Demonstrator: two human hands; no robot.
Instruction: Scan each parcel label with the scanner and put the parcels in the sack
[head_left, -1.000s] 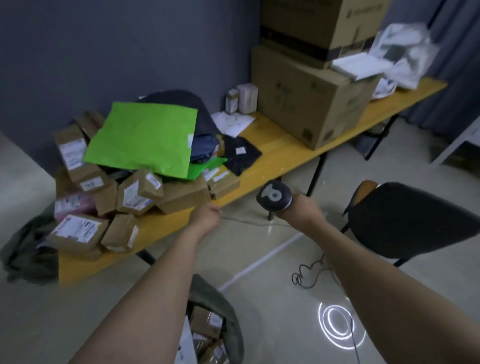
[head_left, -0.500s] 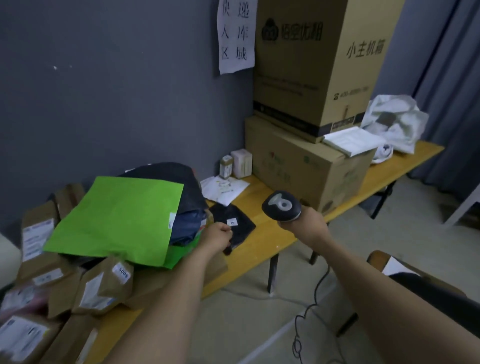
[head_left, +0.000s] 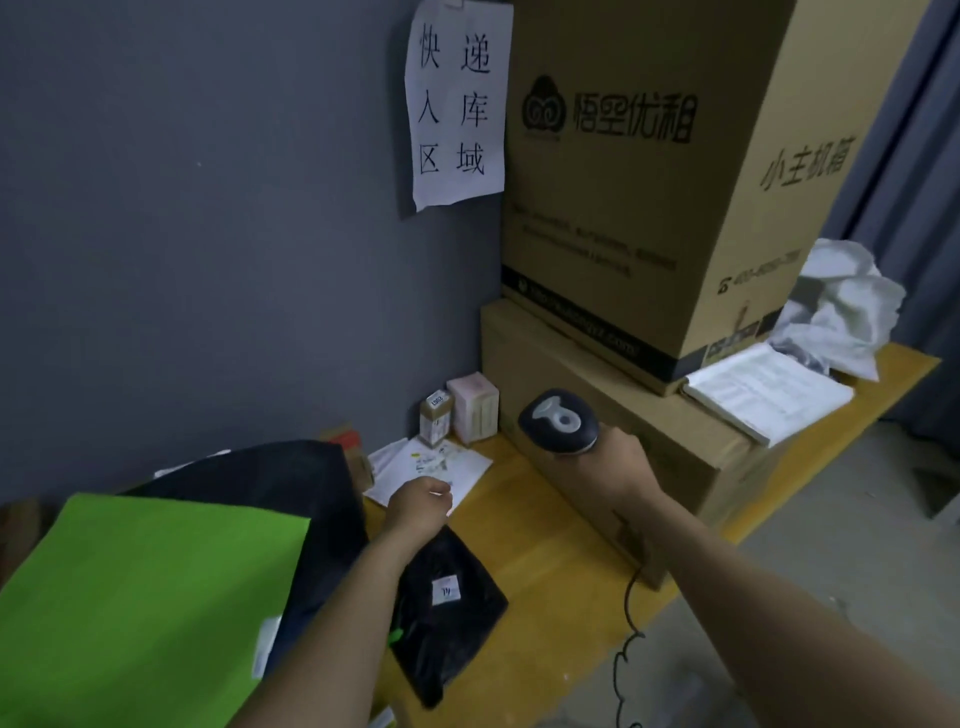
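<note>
My right hand (head_left: 621, 460) grips the black scanner (head_left: 558, 422), held over the table in front of the lower cardboard box. My left hand (head_left: 420, 503) reaches over a white paper parcel (head_left: 462, 462) lying flat near the wall, fingers curled at its near edge; whether they hold it I cannot tell. A small black bag parcel (head_left: 452, 603) with a white sticker lies under my left forearm. A green flat mailer (head_left: 140, 597) rests on a dark bag parcel (head_left: 291, 478) at the left. The sack is out of view.
Two large cardboard boxes (head_left: 639, 208) are stacked at the back right of the yellow table (head_left: 550, 551). Two small cartons (head_left: 457, 413) stand by the wall. An open booklet (head_left: 763, 395) and crumpled white wrap (head_left: 836, 306) lie at the right. The scanner cord (head_left: 626, 623) hangs off the table's edge.
My view has lifted from the floor and sack to the wall. Both hands moved forward over the table; my left hand went from the brown parcels past the black bag to the white parcel.
</note>
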